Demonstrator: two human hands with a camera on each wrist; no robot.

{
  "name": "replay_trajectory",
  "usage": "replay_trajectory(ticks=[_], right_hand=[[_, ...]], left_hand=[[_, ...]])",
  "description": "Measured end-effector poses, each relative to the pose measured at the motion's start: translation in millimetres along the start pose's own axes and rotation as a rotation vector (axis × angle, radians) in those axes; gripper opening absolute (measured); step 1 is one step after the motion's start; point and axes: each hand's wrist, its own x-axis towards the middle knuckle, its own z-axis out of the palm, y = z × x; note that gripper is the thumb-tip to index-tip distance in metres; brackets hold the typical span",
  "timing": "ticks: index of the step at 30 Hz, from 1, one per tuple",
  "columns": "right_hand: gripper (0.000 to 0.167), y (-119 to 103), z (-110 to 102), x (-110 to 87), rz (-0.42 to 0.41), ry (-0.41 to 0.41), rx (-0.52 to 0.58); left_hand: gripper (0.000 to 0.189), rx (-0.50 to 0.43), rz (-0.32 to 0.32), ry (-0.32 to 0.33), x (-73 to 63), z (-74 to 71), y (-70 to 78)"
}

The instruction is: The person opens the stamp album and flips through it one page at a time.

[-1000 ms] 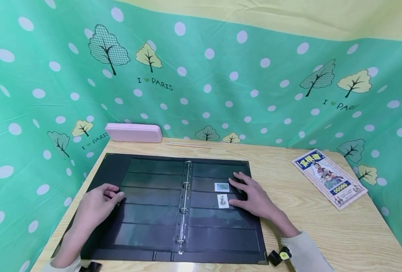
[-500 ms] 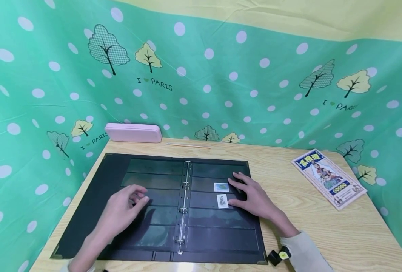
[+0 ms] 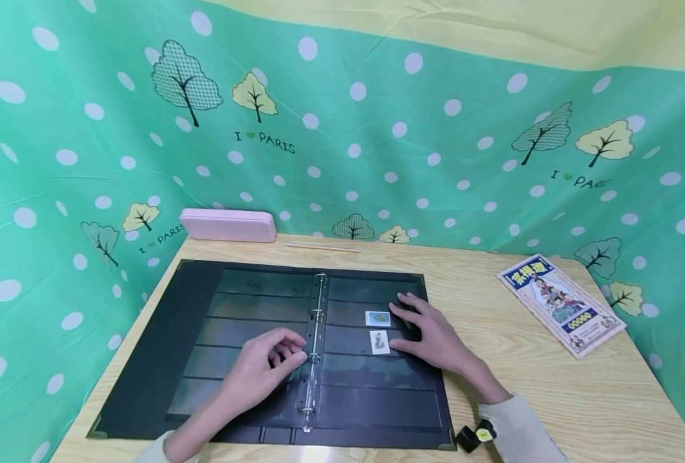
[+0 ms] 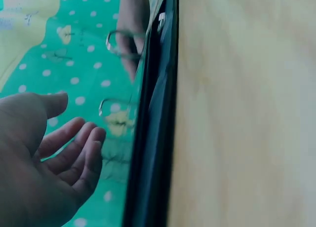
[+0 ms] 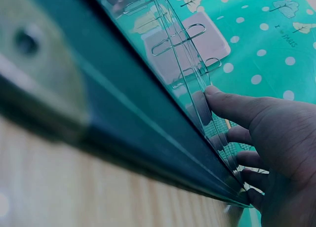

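Observation:
A black ring-bound stamp album [image 3: 145, 347] lies spread on the table, with dark pages of clear strip pockets on either side of its metal ring spine [image 3: 320, 292]. On the right page are a blue stamp [image 3: 378, 319] and, below it, a white stamp with a grey figure [image 3: 379, 343]. My right hand [image 3: 431, 335] rests on that page's outer part, fingers spread, thumb beside the white stamp. My left hand [image 3: 261, 370] is over the left page by the rings, fingers loosely bent. In the left wrist view that hand [image 4: 54, 153] holds nothing, thumb apart from the fingers.
A pink pencil case [image 3: 228, 226] stands at the table's back left, and a thin pencil-like stick [image 3: 321, 247] lies beside it. A printed booklet [image 3: 562, 304] is at the right. Patterned green cloth [image 3: 377, 128] hangs close behind the table.
My left hand has moved right from the album's left side, across the left page, to the rings. My right hand and both stamps have stayed where they were.

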Motion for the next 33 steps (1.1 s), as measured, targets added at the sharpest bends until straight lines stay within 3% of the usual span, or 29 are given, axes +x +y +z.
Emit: replay_trajectory(ticks=[12,25,33], right_hand=[[0.076,0.5,0.7,-0.2,0.0,-0.003,-0.004],[0.072,1.9,-3.3,2.7,-0.044,0.02,-0.002],[0.055,8.2,-5.5,7.0,-0.082,0.158,0.077]], left_hand=[[0.013,-0.159,-0.038,0.08,7.8,24.5,-15.2],[0.009,-0.148,0.006,0.115,10.2,29.4,-22.9],[0.01,-0.145,-0.008,0.116,9.6,29.8,-23.9]])
